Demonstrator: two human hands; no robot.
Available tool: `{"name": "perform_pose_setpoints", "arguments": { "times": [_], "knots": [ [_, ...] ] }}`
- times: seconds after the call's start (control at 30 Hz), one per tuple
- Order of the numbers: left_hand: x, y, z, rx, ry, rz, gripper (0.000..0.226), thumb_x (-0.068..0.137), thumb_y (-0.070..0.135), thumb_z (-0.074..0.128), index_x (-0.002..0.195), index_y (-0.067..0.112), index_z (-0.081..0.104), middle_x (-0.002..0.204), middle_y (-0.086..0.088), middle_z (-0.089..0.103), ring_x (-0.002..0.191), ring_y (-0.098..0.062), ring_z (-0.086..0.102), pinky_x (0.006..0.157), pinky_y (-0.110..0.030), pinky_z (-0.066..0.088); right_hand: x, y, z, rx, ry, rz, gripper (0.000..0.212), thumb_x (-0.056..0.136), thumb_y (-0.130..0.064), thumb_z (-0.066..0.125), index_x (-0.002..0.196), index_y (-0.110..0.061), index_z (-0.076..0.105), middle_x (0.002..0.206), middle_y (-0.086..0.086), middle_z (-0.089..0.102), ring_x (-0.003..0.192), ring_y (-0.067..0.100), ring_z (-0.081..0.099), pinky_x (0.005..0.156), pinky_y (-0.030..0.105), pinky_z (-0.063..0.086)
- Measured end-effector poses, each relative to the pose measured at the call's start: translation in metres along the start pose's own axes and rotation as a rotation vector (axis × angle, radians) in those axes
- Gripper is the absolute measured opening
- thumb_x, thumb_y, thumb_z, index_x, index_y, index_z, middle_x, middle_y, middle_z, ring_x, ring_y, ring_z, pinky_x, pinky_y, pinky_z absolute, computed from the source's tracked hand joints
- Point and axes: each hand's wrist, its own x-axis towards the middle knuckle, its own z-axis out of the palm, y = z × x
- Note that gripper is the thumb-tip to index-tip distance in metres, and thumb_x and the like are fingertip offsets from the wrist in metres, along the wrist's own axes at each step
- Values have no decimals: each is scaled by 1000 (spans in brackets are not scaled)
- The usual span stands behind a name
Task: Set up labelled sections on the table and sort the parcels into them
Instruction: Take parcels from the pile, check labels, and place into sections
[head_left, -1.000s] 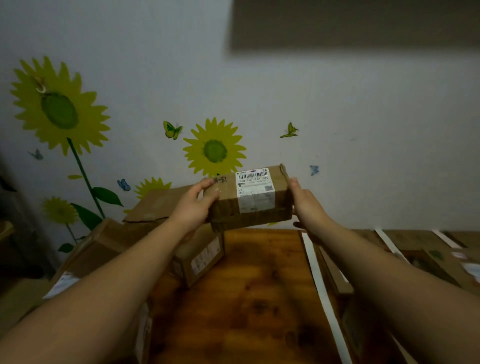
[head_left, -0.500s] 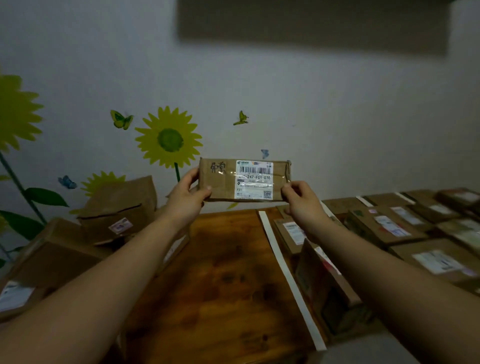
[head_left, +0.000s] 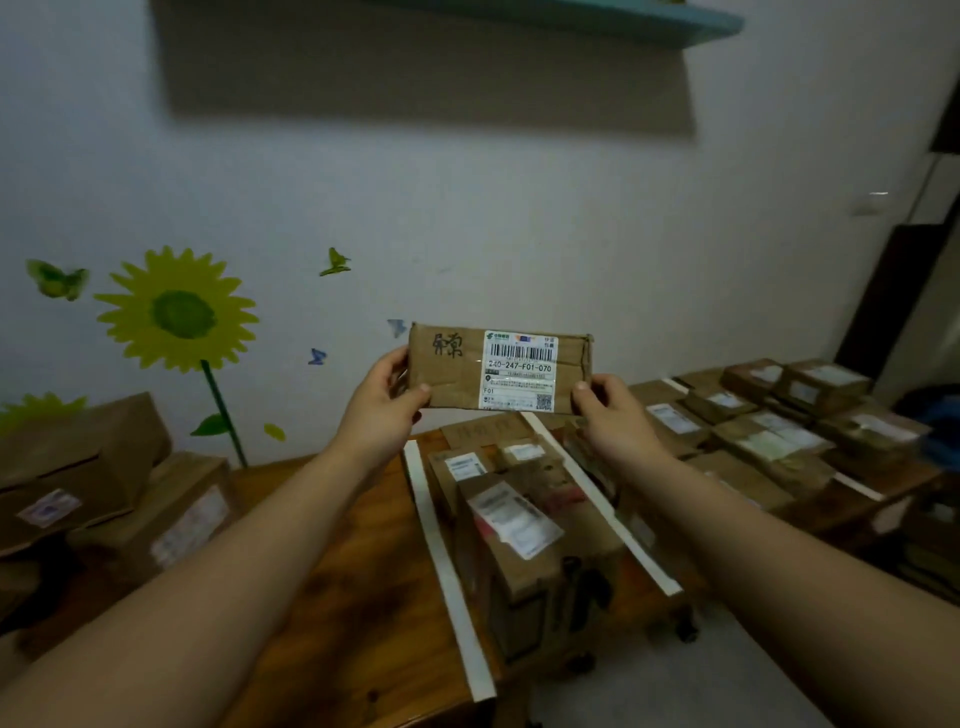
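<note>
I hold a flat brown cardboard parcel (head_left: 457, 376) up in front of the wall, its face toward me. It bears a white shipping label with a barcode and black handwriting at its left end. My left hand (head_left: 387, 402) grips its left edge and my right hand (head_left: 610, 415) grips its right lower corner. Below lies the wooden table (head_left: 358, 597), divided by white tape strips (head_left: 447, 566). Several parcels (head_left: 519, 525) stand in the section between two strips, under the held parcel.
Several labelled parcels (head_left: 769, 431) fill the sections at the right. Larger cardboard boxes (head_left: 104, 483) are piled at the table's left end. A sunflower sticker (head_left: 176, 312) decorates the wall, and a teal shelf (head_left: 623, 18) hangs overhead.
The parcel was lifted off the left pile and turned face-on to me. My view swung right, bringing the taped sections and their sorted parcels into sight.
</note>
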Motion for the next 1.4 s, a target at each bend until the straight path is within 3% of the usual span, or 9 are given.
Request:
{"name": "perform_pose_setpoints", "arguments": {
  "times": [0.17,0.23,0.33,0.47,0.57,0.73,1.03,1.17,1.4],
  "knots": [
    [-7,9,102,20,-80,20,49,94,2,49,139,20,40,127,4,55,114,-18,56,81,-24,48,8,36,-93,37,59,31,29,101,-31,40,127,-20,46,114,2,61,103,21,59,94,46,48],
    [-9,12,140,3,-107,33,50,93,1,50,138,22,41,129,3,55,117,-18,55,80,-21,49,10,50,-128,95,82,37,31,102,-25,38,133,-23,42,116,0,61,104,19,61,90,43,52],
    [-11,15,198,-3,-167,57,50,92,6,53,136,29,44,136,1,52,125,-19,50,97,-41,49,8,67,-180,86,160,32,25,102,-19,38,126,-25,45,103,-6,58,93,12,61,77,27,51],
    [-15,21,270,-9,-237,78,51,92,10,55,137,31,42,137,1,50,123,-16,49,80,-29,55,10,91,-244,38,303,40,29,101,-18,40,127,-22,52,109,-4,61,101,13,59,75,22,46],
    [-11,22,316,-23,-307,88,48,91,10,56,132,34,44,128,6,53,117,-18,53,87,-40,55,15,110,-279,38,345,48,31,101,-16,41,131,-21,50,110,-8,59,99,8,56,73,15,42],
    [11,7,415,-24,-449,32,52,93,9,54,140,26,40,130,3,51,115,-18,54,84,-30,53,35,160,-337,1,420,133,59,98,-18,49,150,-30,22,145,-4,43,130,16,44,107,35,36],
    [94,-40,599,71,-706,-97,52,93,19,55,141,24,37,124,5,53,93,-5,57,78,-24,49,132,260,-447,-72,444,276,54,97,-13,50,145,-29,30,124,-8,53,106,6,52,84,21,44],
    [129,-55,677,193,-763,-124,54,91,26,57,141,24,37,135,1,51,112,-20,55,96,-41,49,171,298,-500,-173,457,379,58,95,-21,54,147,-31,28,134,-8,46,115,12,50,97,32,45],
    [148,-67,793,194,-822,-249,52,94,21,54,142,18,35,132,0,53,109,-18,55,83,-29,49,229,358,-583,-201,455,458,66,96,-25,54,151,-24,18,149,4,37,130,21,41,98,33,39]
  ]
}}
